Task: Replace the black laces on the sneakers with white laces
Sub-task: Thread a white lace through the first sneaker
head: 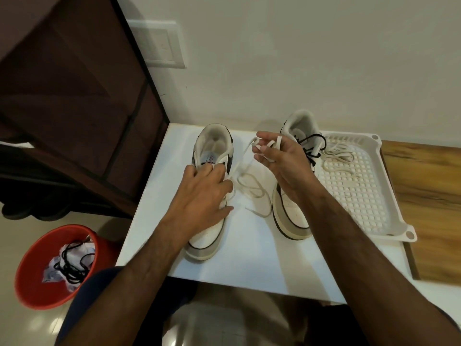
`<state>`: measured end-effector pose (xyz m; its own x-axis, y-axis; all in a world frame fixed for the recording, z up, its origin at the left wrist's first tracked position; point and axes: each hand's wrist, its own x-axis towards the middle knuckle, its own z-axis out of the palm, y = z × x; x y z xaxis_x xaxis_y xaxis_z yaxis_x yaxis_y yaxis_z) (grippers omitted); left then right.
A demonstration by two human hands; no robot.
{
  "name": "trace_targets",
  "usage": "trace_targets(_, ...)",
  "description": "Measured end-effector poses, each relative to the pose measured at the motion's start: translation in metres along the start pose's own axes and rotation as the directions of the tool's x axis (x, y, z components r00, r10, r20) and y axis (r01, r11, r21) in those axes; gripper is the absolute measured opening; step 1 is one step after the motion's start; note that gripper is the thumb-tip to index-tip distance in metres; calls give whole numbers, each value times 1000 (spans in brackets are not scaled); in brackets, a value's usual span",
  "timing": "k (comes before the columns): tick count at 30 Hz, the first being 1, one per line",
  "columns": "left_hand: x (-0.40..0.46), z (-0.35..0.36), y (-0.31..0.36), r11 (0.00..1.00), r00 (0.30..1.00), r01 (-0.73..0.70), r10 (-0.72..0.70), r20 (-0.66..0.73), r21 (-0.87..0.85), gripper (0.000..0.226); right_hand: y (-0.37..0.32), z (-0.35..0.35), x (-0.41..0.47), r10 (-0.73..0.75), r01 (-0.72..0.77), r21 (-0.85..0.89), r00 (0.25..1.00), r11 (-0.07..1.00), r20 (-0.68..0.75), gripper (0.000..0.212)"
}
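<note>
The flat, limp white cotton lace (250, 182), light and floppy, loops on the white counter (249, 258) between both hands, its end pinched in the right fingers (262, 149) while the left fingers (214, 171) press the left white-and-grey sneaker's (212, 228) tongue; best gripped near its stiff tip.

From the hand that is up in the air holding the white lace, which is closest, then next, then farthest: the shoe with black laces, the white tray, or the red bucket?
Measured from the right hand in the head view:
1. The shoe with black laces, right behind and under that hand.
2. The white tray, further to its right on the table.
3. The red bucket, far off to the left, down on the floor.
</note>
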<state>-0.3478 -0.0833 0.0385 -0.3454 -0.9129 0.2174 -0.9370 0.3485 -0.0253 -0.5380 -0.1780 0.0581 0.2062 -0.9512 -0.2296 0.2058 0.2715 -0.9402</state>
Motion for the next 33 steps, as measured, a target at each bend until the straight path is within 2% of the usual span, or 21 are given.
trace_targets(2, 0, 3, 4, 998, 999, -15, 13, -31, -66, 23, 2, 0, 2, -6, 6, -2, 1000, 1000, 5, 33)
trace_targets(4, -4, 3, 5, 915, 1000, -28, 23, -19, -402, 16, 7, 0, 3, -15, 15, -25, 1000, 1000, 21, 34)
trace_targets(6, -8, -6, 4, 660, 997, 57, 1, 76, -749, 12, 12, 0, 5, -47, 51, -159, 998, 986, 29, 33)
trace_targets(7, -8, -12, 3, 528, 995, 99, -37, 93, -844, 12, 12, 0, 4, -67, 77, -285, 997, 955, 45, 34)
trace_targets(9, -8, -25, 1, 321, 983, 137, -159, 89, -937, 14, 10, 0, 2, -80, 158, -606, 985, 780, 154, 45)
trace_targets(11, -7, -32, -3, 193, 963, 151, -250, 100, -969, 9, 9, 0, -3, -28, 236, -859, 968, 455, 251, 58)
trace_targets(12, -7, -32, -5, 165, 958, 153, -268, 105, -974, 4, 9, 1, -6, -33, 253, -917, 966, 307, 256, 59)
trace_targets(13, -8, -31, -8, 166, 954, 154, -281, 103, -974, 5, 7, 5, -9, -78, 256, -943, 966, 212, 245, 54)
trace_targets(14, -8, -28, -10, 189, 953, 161, -286, 103, -969, 7, 4, 7, -14, -142, 261, -945, 961, 196, 236, 47)
trace_targets(15, -7, -26, -11, 210, 951, 172, -290, 107, -962, 8, -1, 9, -19, -182, 286, -912, 953, 293, 241, 38)
trace_targets(16, -6, -25, -12, 220, 947, 182, -301, 111, -958, 8, -7, 12, -24, -162, 307, -822, 952, 479, 261, 31)
trace_targets(17, -5, -24, -12, 228, 943, 191, -314, 113, -955, 7, -13, 16, -30, -67, 269, -682, 949, 680, 308, 27)
trace_targets(18, -4, -24, -12, 235, 937, 196, -330, 111, -952, 7, -19, 19, -36, 52, 187, -560, 922, 807, 384, 27)
trace_targets(19, -4, -24, -13, 239, 931, 201, -348, 110, -950, 9, -22, 23, -41, 128, 142, -517, 883, 844, 451, 27)
trace_targets(21, -4, -25, -16, 242, 922, 202, -375, 101, -949, 14, -18, 24, -43, 177, 151, -535, 840, 831, 513, 26)
trace_targets(24, -7, -23, -29, 296, 871, 230, -487, 61, -927, 21, -15, 15, -35, 102, 112, -424, 887, 899, 450, 31)
trace_targets(26, -9, -21, -38, 319, 798, 311, -599, 63, -895, 20, -19, 5, -30, 70, 25, -247, 926, 969, 371, 34)
trace_targets(29, -12, -14, -46, 263, 696, 483, -695, 184, -835, 20, -24, -2, -25, 58, -88, 96, 959, 992, 277, 37)
trace_targets(31, -13, -11, -48, 343, 697, 495, -705, 129, -798, 14, -22, -2, -25, 36, -44, 26, 968, 999, 247, 36)
trace_targets(32, -15, -12, -48, 440, 722, 464, -691, 40, -769, 3, -20, 1, -26, 22, 2, -90, 965, 996, 263, 35)
trace_targets(33, -15, -15, -46, 554, 752, 422, -656, -64, -717, 16, -17, 5, -29, 16, 46, -194, 953, 980, 304, 34)
